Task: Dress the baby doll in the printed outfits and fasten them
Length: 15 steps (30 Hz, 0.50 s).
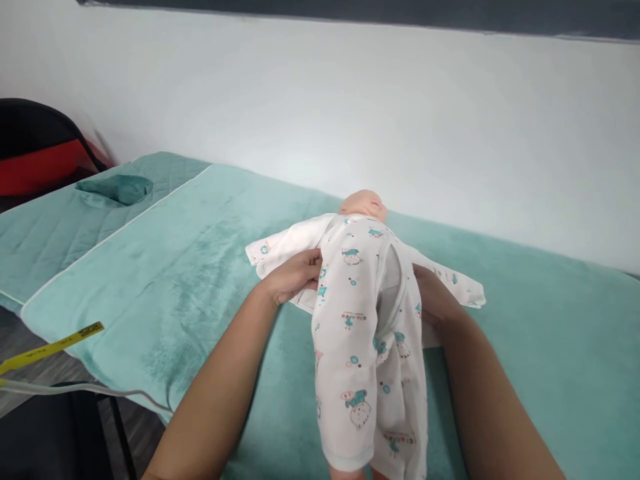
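Observation:
A baby doll (363, 202) lies on its back, its head toward the wall. It wears a white long-sleeved baby top (300, 235) with both sleeves spread out sideways. Over its front and legs are white baby pants (347, 347) printed with teal cartoon figures, with a trimmed opening between the legs. At the left edge of the pants, my left hand (296, 275) is closed, fingertips pinching the cloth there. On the opposite side my right hand (434, 293) reaches against the pants; its fingers are hidden behind the fabric.
A teal plush cover (200, 267) spreads over the bed under the doll, with a face hole (115, 191) at the far left. Behind it stands a white wall (320, 113). A yellow tag strip (55, 347), a pale cable (90, 388) and a black-and-red chair (40, 157) are at the left.

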Available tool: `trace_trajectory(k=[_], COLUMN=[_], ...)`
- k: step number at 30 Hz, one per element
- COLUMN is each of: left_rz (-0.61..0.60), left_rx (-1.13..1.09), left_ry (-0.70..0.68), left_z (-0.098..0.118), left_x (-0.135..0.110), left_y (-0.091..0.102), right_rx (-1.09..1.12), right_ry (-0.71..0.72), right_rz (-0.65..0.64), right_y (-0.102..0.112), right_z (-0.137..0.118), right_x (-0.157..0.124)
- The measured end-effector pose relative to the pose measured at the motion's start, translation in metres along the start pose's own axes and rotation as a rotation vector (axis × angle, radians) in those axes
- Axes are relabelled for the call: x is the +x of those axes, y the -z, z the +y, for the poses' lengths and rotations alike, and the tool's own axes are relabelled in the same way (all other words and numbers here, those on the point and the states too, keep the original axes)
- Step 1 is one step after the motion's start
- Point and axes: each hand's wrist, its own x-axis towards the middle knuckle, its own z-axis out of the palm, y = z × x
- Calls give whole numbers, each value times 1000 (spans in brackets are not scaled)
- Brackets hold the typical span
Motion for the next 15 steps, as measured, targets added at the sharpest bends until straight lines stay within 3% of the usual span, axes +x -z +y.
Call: trace_trajectory(k=[6,12,15], left_rz=[39,36,45], left_rx=[-66,-56,-21], left_ry=[-5,-4,11], left_z=[-1,-2,-1], left_x=[1,3,2], left_y=[-2,-6,-8], right_rx=[-127,23,-57], right_ry=[-31,-4,68], right_rz=[36,7,119], right_y=[-7,-21,-22], right_z=[-9,-16,-17], right_x=[-12,-20,-21])
